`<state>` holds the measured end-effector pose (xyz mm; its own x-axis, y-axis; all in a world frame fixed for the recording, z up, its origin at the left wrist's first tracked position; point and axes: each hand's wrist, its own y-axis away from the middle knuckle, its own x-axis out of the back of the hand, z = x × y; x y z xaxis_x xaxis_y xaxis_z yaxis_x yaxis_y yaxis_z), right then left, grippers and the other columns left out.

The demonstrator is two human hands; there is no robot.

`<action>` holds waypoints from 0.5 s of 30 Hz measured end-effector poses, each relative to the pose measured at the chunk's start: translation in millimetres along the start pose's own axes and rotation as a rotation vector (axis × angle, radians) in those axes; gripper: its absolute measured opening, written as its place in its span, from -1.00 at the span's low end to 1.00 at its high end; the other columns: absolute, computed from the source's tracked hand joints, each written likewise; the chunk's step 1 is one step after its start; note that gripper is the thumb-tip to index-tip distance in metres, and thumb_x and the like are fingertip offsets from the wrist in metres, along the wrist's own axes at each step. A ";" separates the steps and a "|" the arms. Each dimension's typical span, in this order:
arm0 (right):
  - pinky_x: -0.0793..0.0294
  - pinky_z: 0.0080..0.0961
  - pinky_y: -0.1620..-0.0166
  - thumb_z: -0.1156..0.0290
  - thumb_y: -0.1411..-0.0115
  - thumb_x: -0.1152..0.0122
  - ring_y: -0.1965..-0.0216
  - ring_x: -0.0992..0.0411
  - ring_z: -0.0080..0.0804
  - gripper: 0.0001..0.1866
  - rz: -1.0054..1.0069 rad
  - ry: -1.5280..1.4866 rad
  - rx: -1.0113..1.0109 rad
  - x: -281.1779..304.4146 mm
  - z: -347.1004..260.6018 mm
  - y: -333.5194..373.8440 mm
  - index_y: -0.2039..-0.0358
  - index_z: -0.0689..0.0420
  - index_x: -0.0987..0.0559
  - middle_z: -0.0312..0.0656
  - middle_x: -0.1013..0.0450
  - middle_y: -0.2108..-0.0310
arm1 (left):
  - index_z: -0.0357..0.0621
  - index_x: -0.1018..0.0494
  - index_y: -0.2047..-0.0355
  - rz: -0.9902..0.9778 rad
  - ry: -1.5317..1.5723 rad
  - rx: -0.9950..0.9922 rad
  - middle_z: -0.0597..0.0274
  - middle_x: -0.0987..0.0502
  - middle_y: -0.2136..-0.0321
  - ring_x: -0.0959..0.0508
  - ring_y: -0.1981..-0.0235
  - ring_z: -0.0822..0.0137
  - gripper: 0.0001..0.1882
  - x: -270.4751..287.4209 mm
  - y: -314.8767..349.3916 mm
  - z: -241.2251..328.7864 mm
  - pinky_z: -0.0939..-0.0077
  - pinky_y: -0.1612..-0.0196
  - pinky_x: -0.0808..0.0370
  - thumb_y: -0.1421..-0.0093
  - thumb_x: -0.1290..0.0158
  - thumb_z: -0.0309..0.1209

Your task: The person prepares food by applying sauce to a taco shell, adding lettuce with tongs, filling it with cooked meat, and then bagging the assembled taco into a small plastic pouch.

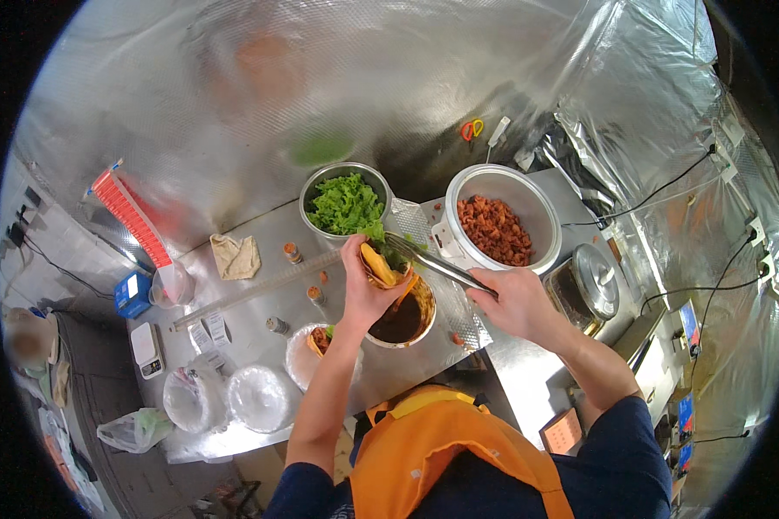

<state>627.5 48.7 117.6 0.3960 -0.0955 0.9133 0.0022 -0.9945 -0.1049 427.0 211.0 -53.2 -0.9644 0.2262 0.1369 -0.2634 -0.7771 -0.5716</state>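
Observation:
My left hand point(369, 292) is closed around a folded yellow flatbread point(379, 261), held upright above the near rim of the lettuce bowl. My right hand point(521, 303) grips metal tongs point(446, 264), whose tips reach toward the flatbread with green lettuce at them; exactly how the tips meet it is hard to see. Just beyond stands a steel bowl point(305, 208) of leafy lettuce point(346, 204). Below my hands is a pot point(432, 324) of dark brown sauce point(398, 327), partly hidden by my left hand. A white cooker pot point(541, 199) holds reddish-brown meat chunks point(492, 229).
Left of my forearm, a plastic-lined bowl point(299, 359) holds another filled flatbread point(320, 341). Further left are lined bowls point(258, 400), small shakers point(277, 325), a cloth point(235, 257) and a scale point(147, 350). A lidded glass jar point(571, 294) stands beside my right forearm.

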 end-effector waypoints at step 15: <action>-0.57 -0.23 0.30 0.18 -0.32 -0.34 0.37 -0.62 0.00 -0.52 0.040 -0.052 -0.166 82.5 55.8 8.2 -0.13 0.23 -0.59 0.05 -0.63 0.32 | -0.16 0.06 -0.45 -0.052 0.049 0.155 -0.02 -0.20 -0.33 -0.29 -0.35 0.12 0.25 -37.1 7.3 -11.9 0.21 -0.41 -0.27 0.14 -0.54 -0.51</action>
<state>711.4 35.0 170.2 0.4398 -0.1371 0.8876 -0.1643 -0.9839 -0.0706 461.2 204.0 -72.0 -0.9480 0.2941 0.1213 -0.3172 -0.8438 -0.4329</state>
